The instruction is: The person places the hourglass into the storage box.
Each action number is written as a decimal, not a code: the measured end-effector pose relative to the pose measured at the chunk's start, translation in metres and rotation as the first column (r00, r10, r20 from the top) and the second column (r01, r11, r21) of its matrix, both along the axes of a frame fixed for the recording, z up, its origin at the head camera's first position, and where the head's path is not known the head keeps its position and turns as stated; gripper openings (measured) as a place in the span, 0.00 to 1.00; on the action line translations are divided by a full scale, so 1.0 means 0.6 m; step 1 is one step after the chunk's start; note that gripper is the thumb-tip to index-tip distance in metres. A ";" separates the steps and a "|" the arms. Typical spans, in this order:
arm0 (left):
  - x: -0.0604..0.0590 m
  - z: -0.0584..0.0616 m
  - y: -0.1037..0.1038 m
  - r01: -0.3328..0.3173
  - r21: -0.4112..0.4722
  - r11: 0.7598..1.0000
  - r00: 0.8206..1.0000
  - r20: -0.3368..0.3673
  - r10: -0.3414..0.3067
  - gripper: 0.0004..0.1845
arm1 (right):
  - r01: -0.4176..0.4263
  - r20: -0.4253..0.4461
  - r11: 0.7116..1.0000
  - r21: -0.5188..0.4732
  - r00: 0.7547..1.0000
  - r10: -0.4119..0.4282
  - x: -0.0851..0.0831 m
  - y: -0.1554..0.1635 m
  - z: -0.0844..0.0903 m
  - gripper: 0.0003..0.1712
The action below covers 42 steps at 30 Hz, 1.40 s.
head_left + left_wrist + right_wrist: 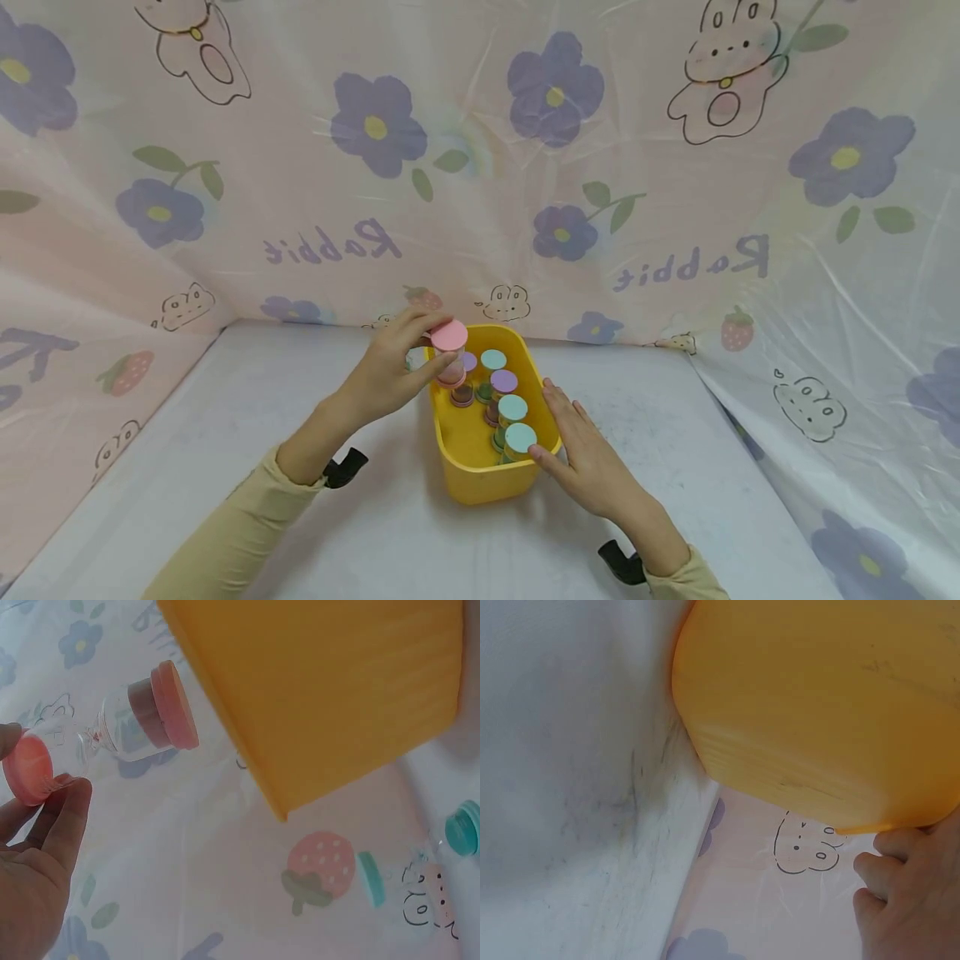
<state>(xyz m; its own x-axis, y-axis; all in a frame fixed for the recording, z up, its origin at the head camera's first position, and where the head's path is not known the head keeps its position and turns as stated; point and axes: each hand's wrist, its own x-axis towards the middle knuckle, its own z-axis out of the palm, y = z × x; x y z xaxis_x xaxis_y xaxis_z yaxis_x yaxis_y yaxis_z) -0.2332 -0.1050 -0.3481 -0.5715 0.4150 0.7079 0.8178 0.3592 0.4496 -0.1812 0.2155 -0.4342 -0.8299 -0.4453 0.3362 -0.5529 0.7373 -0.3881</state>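
Note:
My left hand (386, 367) pinches a pink-capped sand timer (449, 335) by one end, over the left rim of a yellow bin (489, 482). In the left wrist view, pink sand lies at the far end of the held sand timer (142, 716). Several sand timers with light blue caps (512, 407) and purple caps (503, 382) stand inside the bin. My right hand (592, 462) rests against the bin's right side, fingers extended, thumb near the front right corner. The bin's outer wall (817, 712) hides its contents in the right wrist view.
A teal-capped sand timer (371, 879) stands outside the bin on its left, mostly hidden behind my left hand in the head view. The bin is on a white tabletop (360, 533). A patterned sheet with flowers and rabbits (465, 208) hangs behind and along both sides.

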 end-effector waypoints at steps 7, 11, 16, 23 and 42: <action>-0.006 -0.016 0.018 0.037 -0.062 0.997 0.995 0.091 -0.032 0.27 | 0.000 0.002 1.000 0.001 1.000 0.000 -0.001 0.000 0.000 0.48; -0.013 -0.023 0.026 0.037 -0.117 0.992 0.992 0.123 -0.023 0.28 | -0.002 0.007 1.000 -0.002 1.000 0.002 -0.001 0.000 0.000 0.48; -0.025 -0.031 0.030 0.016 -0.214 0.977 0.991 0.131 0.012 0.28 | -0.008 0.010 1.000 -0.005 1.000 0.008 0.000 0.000 0.000 0.48; -0.046 -0.033 0.034 0.038 -0.349 0.936 0.986 0.164 0.022 0.26 | -0.011 0.001 1.000 -0.005 1.000 0.011 -0.002 0.000 -0.001 0.49; -0.091 -0.033 0.055 0.111 -0.585 0.803 0.943 0.318 0.102 0.21 | -0.020 -0.003 1.000 -0.011 1.000 0.020 -0.002 0.001 0.003 0.49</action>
